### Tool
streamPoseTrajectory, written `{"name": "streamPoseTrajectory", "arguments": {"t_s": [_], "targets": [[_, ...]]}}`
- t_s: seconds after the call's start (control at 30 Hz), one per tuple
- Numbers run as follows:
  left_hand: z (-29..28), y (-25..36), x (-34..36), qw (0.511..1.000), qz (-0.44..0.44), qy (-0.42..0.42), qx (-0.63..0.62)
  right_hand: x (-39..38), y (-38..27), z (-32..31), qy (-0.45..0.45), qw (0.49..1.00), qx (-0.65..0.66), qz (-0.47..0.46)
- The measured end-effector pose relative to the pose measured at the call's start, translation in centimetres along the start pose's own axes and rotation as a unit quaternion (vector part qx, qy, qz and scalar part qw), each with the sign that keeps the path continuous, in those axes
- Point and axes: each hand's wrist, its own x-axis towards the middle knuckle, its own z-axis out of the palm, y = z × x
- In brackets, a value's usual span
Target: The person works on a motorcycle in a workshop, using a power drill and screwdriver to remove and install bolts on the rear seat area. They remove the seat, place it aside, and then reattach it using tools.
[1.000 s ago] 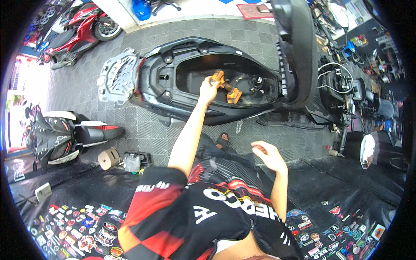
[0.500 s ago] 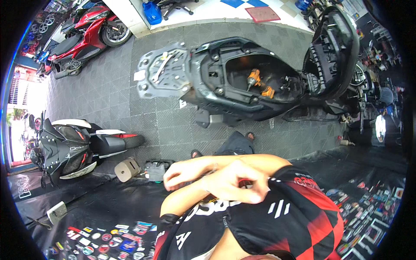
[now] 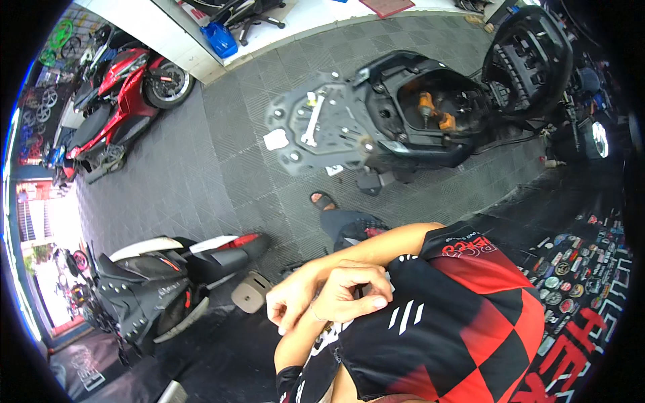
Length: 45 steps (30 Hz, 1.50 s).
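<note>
My forearms are crossed before my chest, over a black and red jersey (image 3: 463, 336). My right hand (image 3: 290, 303) hangs on the left side, its fingers bent down beside my left forearm. Further right, my left hand (image 3: 353, 290) lies against the jersey, thumb and curled fingertips close together; whatever is between them, if anything, cannot be made out. Ahead stands a scooter with its seat (image 3: 527, 64) raised. In its open storage well (image 3: 474, 124) lies an orange and black cordless drill (image 3: 428, 111). A wrench (image 3: 314, 122) rests on the flat grey rear rack plate (image 3: 292, 144).
A black and white scooter (image 3: 148, 292) stands at near left, beside a beige box-shaped object (image 3: 250, 293). A red scooter (image 3: 121, 94) is parked at far left. Grey tiles cover the floor (image 3: 228, 161). A blue container (image 3: 219, 40) and a wheeled chair (image 3: 259, 23) are at the back.
My view has shifted and turned, so the open scooter sits further right and the rack looks closer. My arms remain crossed, with the left hand's fingers and thumb now seen more clearly.
</note>
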Motion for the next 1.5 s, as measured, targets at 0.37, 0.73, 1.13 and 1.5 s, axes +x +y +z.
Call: {"name": "streamPoseTrajectory", "arguments": {"t_s": [0.37,0.73,1.13,1.5], "targets": [[-19.6,10.8,4.1,0.996,-0.067,-0.002,0.058,11.3,-3.2,-21.5,-0.062,0.991,0.065,0.1],[-38.3,19.0,11.1,0.989,-0.05,-0.129,0.043,18.4,-7.8,-41.9,0.152,0.98,-0.015,0.125],[-52.6,26.0,25.1,0.924,-0.118,-0.363,0.027,14.5,-12.8,-62.2,0.29,0.937,-0.194,0.013],[-55.9,22.8,51.6,0.824,-0.208,-0.528,-0.005,-9.0,-23.9,-77.2,0.509,0.802,-0.311,-0.038]]}}
